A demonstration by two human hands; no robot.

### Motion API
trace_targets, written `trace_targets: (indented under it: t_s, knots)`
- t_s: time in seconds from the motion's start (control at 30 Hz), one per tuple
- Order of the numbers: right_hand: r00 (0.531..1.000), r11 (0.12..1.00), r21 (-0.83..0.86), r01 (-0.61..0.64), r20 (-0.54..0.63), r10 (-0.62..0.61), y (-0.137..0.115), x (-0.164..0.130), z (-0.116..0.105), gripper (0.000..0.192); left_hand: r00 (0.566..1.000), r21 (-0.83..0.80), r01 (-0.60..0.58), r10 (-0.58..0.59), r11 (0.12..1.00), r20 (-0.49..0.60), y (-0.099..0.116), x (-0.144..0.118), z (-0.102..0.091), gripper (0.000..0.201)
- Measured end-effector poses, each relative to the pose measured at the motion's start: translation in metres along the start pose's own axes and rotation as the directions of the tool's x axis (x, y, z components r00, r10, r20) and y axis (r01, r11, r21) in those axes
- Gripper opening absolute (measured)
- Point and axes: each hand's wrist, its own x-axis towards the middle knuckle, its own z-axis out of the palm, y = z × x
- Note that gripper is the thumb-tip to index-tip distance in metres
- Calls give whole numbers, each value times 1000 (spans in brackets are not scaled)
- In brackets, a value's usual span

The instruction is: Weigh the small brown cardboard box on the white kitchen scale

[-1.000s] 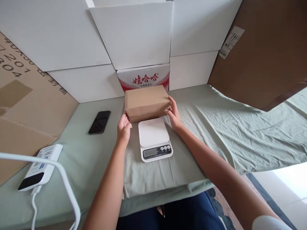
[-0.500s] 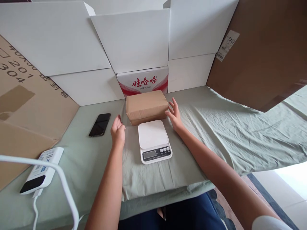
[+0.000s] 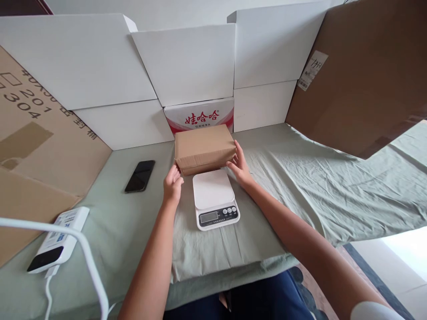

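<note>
A closed brown cardboard box (image 3: pixel 205 144) lies right behind a white digital kitchen scale (image 3: pixel 215 200), with both my hands at its near corners. My left hand (image 3: pixel 172 184) has its fingertips against the box's lower left corner, fingers curled. On the opposite side, my right hand (image 3: pixel 240 166) grips the right end, thumb toward the front face and fingers along the side. The scale's plate is bare, its display and buttons face me, and no digits can be made out. Whether the box's underside touches the cloth is hidden.
A black phone (image 3: pixel 140 176) lies left of my left hand. Further left are a white power strip (image 3: pixel 58 240) and a thick white cable (image 3: pixel 90 253). White boxes (image 3: pixel 187 62) wall off the back; large cardboard sheets (image 3: pixel 353 84) flank both sides. Green cloth (image 3: pixel 207 255) covers the table.
My left hand has moved right and up to the box's left corner. My right hand has closed onto its right end. The view has tipped slightly upward; the scale stays put.
</note>
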Motion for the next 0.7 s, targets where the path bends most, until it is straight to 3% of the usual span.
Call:
trace_targets:
  t_s: [0.17, 0.27, 0.43, 0.7]
  knots:
    - [978, 961, -195, 194, -45, -206, -22, -21, -12, 100, 986, 53, -163, 161, 985, 27, 25, -30, -4, 78]
    - [977, 942, -273, 195, -32, -212, -31, -55, -22, 104, 979, 89, -204, 204, 975, 10, 33, -69, -10, 77]
    - [990, 957, -253, 141, 19, -141, -30, -108, -33, 104, 992, 101, -123, 125, 987, -16, 34, -127, -20, 71]
    - [984, 950, -258, 175, 5, -179, -38, -110, -25, 86, 999, 83, -28, 31, 996, -38, 31, -133, -21, 68]
